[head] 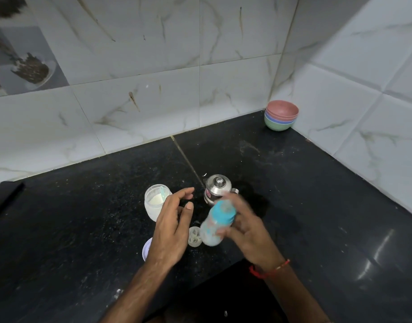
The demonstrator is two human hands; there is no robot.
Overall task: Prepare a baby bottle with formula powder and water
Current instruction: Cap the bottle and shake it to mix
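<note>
- The right hand (pixel 244 226), a red thread around its wrist, grips the baby bottle (pixel 218 222) with fingers wrapped about its body; both are blurred.
- The bottle is tilted above the black countertop (pixel 83 217), its blue collar (pixel 223 212) pointing up and away — whitish contents show in the lower part.
- The left hand (pixel 174 226) is empty, fingers loosely spread and slightly curled, just left of the bottle and not touching it.
- Between the two hands a small clear cap (pixel 194 236) lies on the counter; a round white lid (pixel 146 249) shows partly under the left wrist.
- Just beyond the left hand stands an open jar (pixel 153 203) of white formula powder with a pale blue scoop (pixel 163 194) resting inside.
- Behind the bottle sits a small steel kettle (pixel 218 187), lid on.
- Far back in the tiled corner — a stack of coloured bowls (pixel 280 115), the pink one on top.
</note>
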